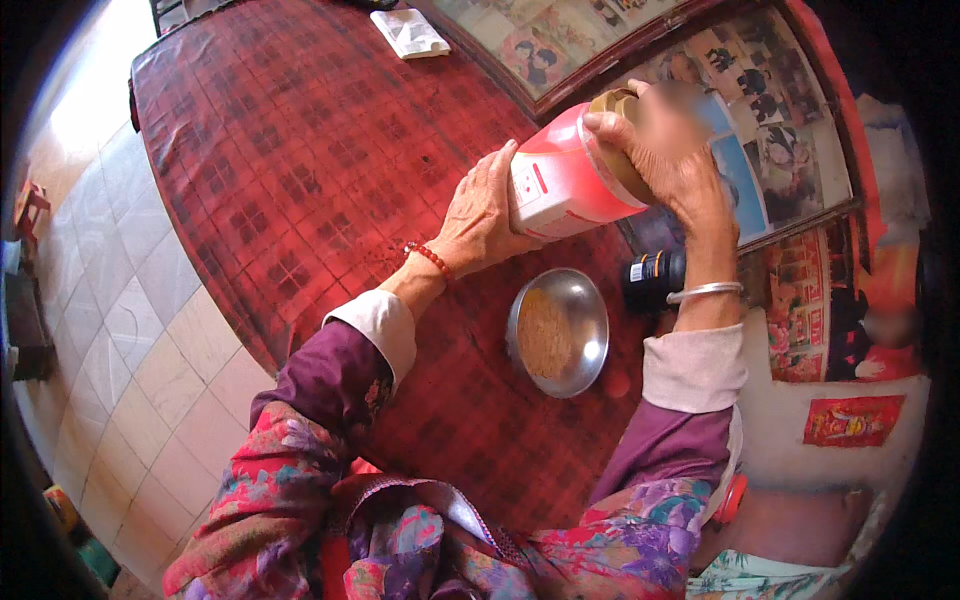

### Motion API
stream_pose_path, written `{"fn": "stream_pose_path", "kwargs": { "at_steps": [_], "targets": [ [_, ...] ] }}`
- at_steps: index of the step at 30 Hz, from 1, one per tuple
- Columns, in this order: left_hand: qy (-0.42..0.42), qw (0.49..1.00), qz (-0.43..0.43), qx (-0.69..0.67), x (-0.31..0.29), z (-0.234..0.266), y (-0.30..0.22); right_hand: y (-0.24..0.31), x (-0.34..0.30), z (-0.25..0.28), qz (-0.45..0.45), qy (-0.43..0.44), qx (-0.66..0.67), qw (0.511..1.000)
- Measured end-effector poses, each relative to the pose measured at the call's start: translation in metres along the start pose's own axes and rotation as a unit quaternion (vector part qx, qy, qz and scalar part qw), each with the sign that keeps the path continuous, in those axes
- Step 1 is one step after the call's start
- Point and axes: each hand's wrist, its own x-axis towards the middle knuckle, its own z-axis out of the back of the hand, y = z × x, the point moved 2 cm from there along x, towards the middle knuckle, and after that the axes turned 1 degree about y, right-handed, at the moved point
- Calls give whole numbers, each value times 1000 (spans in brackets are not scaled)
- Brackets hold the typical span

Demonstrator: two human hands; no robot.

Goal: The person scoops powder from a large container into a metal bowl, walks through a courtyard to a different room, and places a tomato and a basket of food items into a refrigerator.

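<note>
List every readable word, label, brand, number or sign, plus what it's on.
None legible.
Red-and-white plastic jar: print too small to read.
Black cylindrical container: small print beside a barcode, unreadable.
Red rectangular paper print: markings too blurred to read.
Larger red paper poster: blurred, unreadable.

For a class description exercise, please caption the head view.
Left hand holding a red and white canister, right hand at its gold-coloured top, with a metal bowl on the red tablecloth.
</note>
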Motion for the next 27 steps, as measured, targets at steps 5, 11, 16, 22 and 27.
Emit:
{"fn": "stream_pose_path", "kwargs": {
  "at_steps": [5,11,16,22,27],
  "targets": [
    [21,999,23,9,1,5,0,-26,3,17,67,96,186,976],
    [31,999,15,-2,3,3,0,-23,-11,25,141,117,250,951],
    [24,1000,15,-5,1,3,-1,-22,-11,12,106,15,144,984],
    [40,998,41,-21,4,5,-2,-16,-12,13,78,-10,115,990],
    [37,999,23,-15,6,6,-2,-29,-9,9,176,53,231,956]
  ]
}}
